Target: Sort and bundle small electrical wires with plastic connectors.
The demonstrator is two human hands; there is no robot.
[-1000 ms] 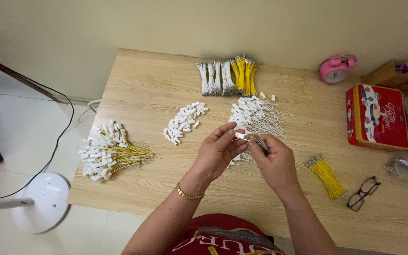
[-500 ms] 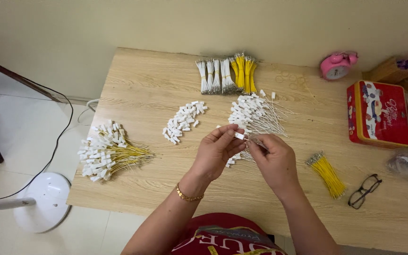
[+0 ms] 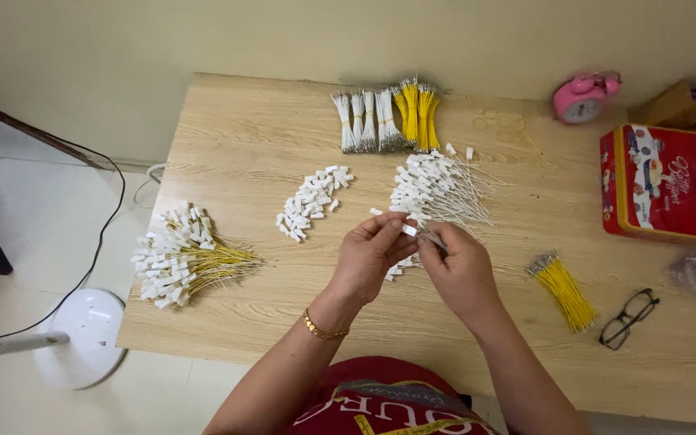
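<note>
My left hand (image 3: 368, 258) and my right hand (image 3: 461, 270) meet over the middle of the wooden table (image 3: 235, 129). The left fingertips pinch a small white connector (image 3: 408, 229). The right fingers pinch a thin white wire (image 3: 432, 239) whose end touches that connector. Just beyond the hands lies a pile of white wires with white connectors (image 3: 437, 189). A heap of loose white connectors (image 3: 309, 201) lies to the left of it.
A pile of yellow wires with white connectors (image 3: 183, 254) lies near the left edge. Bundles of white wires (image 3: 364, 121) and yellow wires (image 3: 416, 105) sit at the back. A yellow wire bundle (image 3: 564, 290), glasses (image 3: 628, 318), a red tin (image 3: 658, 181) and a pink clock (image 3: 582, 98) are to the right.
Both hands stay together at the same spot; only the fingers have shifted slightly around the connector and wire.
</note>
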